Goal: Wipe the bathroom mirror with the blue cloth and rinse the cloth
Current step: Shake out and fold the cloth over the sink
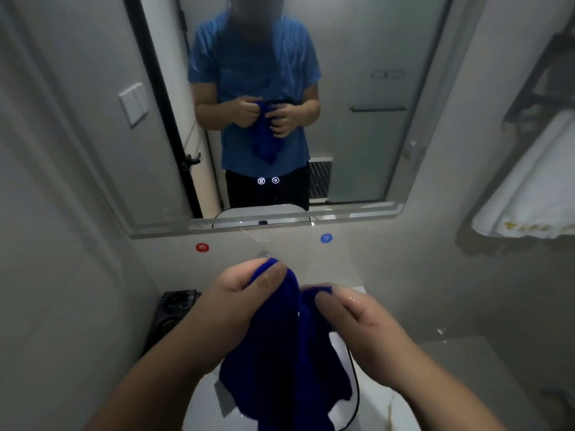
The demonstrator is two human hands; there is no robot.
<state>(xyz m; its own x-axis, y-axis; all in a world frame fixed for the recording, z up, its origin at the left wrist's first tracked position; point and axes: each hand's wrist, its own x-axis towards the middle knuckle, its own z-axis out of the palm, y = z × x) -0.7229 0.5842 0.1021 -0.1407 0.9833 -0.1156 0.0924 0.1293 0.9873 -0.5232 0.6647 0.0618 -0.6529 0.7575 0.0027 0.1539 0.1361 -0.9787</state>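
Observation:
The blue cloth (280, 362) hangs in front of me over the white basin (376, 399). My left hand (236, 303) pinches its upper edge between thumb and fingers. My right hand (354, 318), wet and shiny, pinches the edge next to it, a little lower and to the right. The bathroom mirror (357, 119) fills the wall ahead, with two lit touch icons (268, 180) near its lower middle. It reflects a person in a blue shirt holding the cloth in both hands.
A red hot-water dot (202, 247) and a blue cold-water dot (326, 238) mark the wall under the mirror. A black wall socket (174, 309) sits at the left of the basin. White folded towels (529, 188) lie on a rack at the right.

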